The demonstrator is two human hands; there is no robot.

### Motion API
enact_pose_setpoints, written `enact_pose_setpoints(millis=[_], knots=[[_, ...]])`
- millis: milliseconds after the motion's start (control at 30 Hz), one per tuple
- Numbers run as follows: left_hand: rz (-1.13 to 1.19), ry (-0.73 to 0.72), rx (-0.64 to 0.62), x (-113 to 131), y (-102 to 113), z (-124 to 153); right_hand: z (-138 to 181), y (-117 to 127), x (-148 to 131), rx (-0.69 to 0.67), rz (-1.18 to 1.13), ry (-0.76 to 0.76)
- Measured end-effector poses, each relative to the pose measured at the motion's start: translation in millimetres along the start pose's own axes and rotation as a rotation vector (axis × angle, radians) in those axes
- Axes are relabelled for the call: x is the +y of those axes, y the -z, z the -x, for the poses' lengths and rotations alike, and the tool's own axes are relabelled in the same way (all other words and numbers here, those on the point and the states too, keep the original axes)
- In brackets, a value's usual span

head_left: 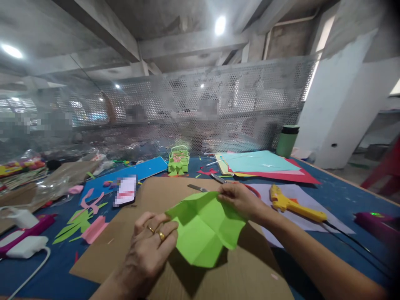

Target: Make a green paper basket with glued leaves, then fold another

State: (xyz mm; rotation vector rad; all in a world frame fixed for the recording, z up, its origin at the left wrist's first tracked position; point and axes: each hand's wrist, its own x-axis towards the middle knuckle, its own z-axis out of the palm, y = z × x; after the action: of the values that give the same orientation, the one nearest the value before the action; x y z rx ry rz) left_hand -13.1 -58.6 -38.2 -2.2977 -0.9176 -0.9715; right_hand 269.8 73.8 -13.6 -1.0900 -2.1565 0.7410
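Observation:
A creased sheet of bright green paper with a wavy, cut outline is held up above the brown cardboard. At its left edge, my left hand, wearing two rings, is closed on the paper. My right hand pinches the upper right edge between thumb and fingers. Fold lines cross near the sheet's middle. Beyond the paper, a craft knife lies on the cardboard. Red-handled scissors rest close behind my right hand, partly covered by it.
At right, a yellow glue gun lies on lavender paper. Coloured sheets and a green bottle are behind. A green paper basket stands at the back. Left are a phone, paper scraps and a white charger.

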Motion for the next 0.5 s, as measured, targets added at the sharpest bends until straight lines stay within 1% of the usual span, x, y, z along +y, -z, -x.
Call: enact_pose_setpoints(millis=[67, 167, 500], knots=[[-0.015, -0.024, -0.008, -3, 2, 0, -1, 0, 1, -0.010, -0.024, -0.011], [-0.008, -0.021, -0.007, -3, 2, 2, -3, -1, 3, -0.014, -0.070, -0.033], [-0.016, -0.015, 0.008, -4, 0, 9, -7, -1, 17, 0.056, -0.158, -0.161]])
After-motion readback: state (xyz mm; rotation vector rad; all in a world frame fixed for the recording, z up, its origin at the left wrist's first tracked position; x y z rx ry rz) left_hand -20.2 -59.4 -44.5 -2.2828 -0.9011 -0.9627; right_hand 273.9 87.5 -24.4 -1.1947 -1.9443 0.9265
